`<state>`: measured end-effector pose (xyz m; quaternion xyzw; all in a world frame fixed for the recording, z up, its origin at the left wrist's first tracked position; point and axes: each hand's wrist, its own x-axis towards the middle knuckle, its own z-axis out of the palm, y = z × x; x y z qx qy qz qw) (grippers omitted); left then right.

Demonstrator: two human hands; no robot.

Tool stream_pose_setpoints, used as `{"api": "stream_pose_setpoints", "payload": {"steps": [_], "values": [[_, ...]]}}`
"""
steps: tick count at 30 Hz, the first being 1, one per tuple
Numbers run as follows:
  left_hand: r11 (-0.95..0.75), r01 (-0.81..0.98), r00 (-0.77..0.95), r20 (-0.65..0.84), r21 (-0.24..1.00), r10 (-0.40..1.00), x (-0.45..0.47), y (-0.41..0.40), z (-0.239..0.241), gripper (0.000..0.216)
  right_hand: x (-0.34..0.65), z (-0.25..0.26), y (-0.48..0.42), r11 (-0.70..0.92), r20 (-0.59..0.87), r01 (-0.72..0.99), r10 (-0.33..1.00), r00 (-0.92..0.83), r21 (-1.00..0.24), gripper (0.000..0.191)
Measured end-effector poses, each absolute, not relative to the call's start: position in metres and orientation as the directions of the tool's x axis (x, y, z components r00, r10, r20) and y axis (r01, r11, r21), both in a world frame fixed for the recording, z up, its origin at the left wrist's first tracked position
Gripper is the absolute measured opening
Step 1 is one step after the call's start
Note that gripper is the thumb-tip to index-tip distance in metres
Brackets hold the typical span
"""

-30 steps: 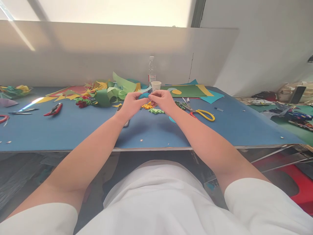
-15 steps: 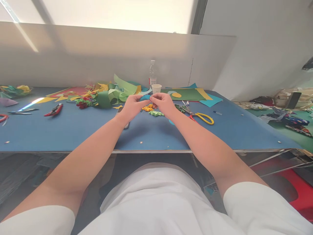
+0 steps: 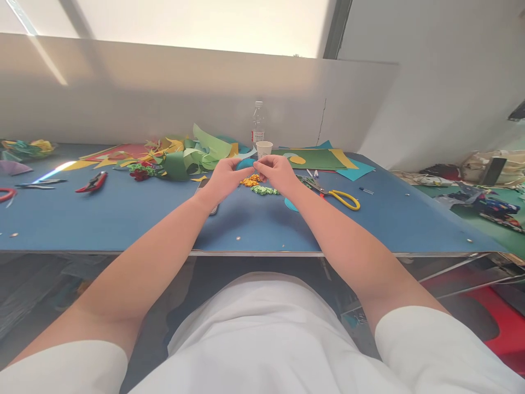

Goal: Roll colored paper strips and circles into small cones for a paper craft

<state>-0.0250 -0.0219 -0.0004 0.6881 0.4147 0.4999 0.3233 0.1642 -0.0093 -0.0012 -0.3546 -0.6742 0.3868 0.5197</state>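
Note:
My left hand (image 3: 223, 179) and my right hand (image 3: 277, 172) meet above the middle of the blue table (image 3: 123, 219). Both pinch a small teal paper piece (image 3: 245, 163) held between the fingertips. Just below the hands lie a crumpled orange paper flower (image 3: 250, 180) and a green ruffled paper strip (image 3: 264, 190). A teal paper scrap (image 3: 291, 204) peeks out under my right wrist.
Yellow-handled scissors (image 3: 340, 197) lie right of my hands. A heap of green and yellow paper scraps (image 3: 184, 154), a paper cup (image 3: 263, 149) and a water bottle (image 3: 257, 123) stand behind. Green and yellow sheets (image 3: 318, 158) lie at back right. Red pliers (image 3: 91, 182) rest at left.
The hands stay together on the teal piece, with small finger shifts. The view has tilted slightly.

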Motion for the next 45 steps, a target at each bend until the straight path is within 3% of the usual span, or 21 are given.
{"api": "stream_pose_setpoints", "payload": {"steps": [4,16,32,45], "values": [[-0.443,0.318,0.203,0.396,0.838,0.895,-0.031,-0.030,0.013,0.032,0.159,0.001,-0.015,0.484,0.463,0.042,0.857,-0.228,-0.874,0.023],[-0.488,0.196,0.265,0.433,0.851,0.862,-0.044,-0.042,0.034,0.036,0.146,0.013,-0.033,0.518,0.509,-0.012,0.837,-0.202,-0.855,0.019],[-0.469,0.171,0.267,0.418,0.866,0.868,-0.044,-0.043,0.032,0.033,0.147,0.011,-0.032,0.528,0.520,-0.028,0.825,-0.220,-0.849,0.041],[-0.439,0.215,0.242,0.388,0.872,0.889,-0.039,-0.041,0.027,0.027,0.151,0.005,-0.023,0.537,0.517,0.035,0.826,-0.223,-0.843,0.018]]}}
